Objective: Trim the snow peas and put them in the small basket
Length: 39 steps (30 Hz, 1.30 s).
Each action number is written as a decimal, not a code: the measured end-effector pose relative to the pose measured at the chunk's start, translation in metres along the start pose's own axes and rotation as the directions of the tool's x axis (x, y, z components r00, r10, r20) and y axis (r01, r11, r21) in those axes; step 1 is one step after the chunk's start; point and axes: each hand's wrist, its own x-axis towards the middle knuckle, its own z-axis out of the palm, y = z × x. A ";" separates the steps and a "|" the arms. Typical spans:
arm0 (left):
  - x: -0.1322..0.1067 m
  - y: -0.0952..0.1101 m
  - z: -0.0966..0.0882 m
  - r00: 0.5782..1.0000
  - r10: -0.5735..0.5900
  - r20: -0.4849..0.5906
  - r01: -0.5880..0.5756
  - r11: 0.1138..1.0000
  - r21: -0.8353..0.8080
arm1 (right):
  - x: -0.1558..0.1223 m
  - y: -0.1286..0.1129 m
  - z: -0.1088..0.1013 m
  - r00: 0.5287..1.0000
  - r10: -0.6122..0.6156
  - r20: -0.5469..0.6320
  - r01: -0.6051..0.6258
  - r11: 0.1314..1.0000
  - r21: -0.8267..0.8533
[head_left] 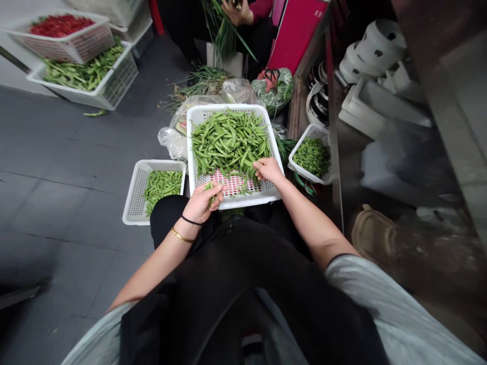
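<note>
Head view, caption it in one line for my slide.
Left hand gripping green pea pods, right hand at more in a white perforated basket.

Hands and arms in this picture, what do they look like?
The left hand and right hand have no gloves. The left wears a black wristband and a gold-coloured bracelet; the right wears neither. Grey sleeves stop well before the hands.

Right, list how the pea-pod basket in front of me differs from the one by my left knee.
The front basket holds a large heap; the side basket, a smaller one.
Red shows through the front basket's holes; none shows through the side basket's.
Your left knee overlaps the side basket, not the front basket.
Both are white and perforated, with green pea pods.
</note>
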 end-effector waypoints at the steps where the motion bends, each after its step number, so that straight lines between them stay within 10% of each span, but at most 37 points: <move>1: 0.001 -0.001 0.000 1.000 -0.003 -0.003 0.003 1.000 0.001 | 0.001 0.000 -0.001 0.999 -0.009 -0.034 0.006 0.997 -0.071; 5: 0.001 -0.002 -0.002 1.000 0.005 -0.005 -0.005 1.000 0.005 | 0.001 0.001 -0.008 0.975 -0.122 -0.188 0.060 0.951 -0.304; 9: 0.006 -0.005 0.000 0.999 0.042 -0.034 -0.041 0.999 0.031 | -0.012 -0.002 -0.010 0.967 -0.148 -0.208 0.144 0.989 -0.035; 13: 0.013 -0.011 0.004 0.990 0.106 -0.098 -0.100 0.993 0.064 | -0.048 -0.015 0.010 0.983 -0.181 -0.007 0.169 0.901 0.400; 16: 0.013 -0.014 0.002 0.979 0.178 -0.104 -0.166 0.980 0.112 | -0.079 -0.025 0.028 0.910 -0.344 0.232 0.188 0.840 0.508; 19: 0.008 -0.013 -0.003 0.986 0.165 -0.025 -0.162 0.983 0.088 | -0.093 -0.031 0.033 0.817 -0.447 0.364 0.215 0.823 0.527; 25: -0.008 -0.003 -0.005 0.960 -0.015 0.279 0.006 0.999 0.036 | -0.087 -0.046 0.013 0.874 -0.458 0.162 0.263 0.726 0.635; 33: -0.018 -0.004 0.008 0.964 -0.071 0.258 0.058 0.997 0.058 | -0.108 -0.060 0.001 0.625 -0.780 0.011 0.777 0.621 -0.100; 39: -0.011 -0.015 0.018 0.999 0.037 -0.027 -0.039 0.996 -0.075 | -0.110 -0.056 0.012 0.662 -0.727 -0.182 0.666 0.682 -0.301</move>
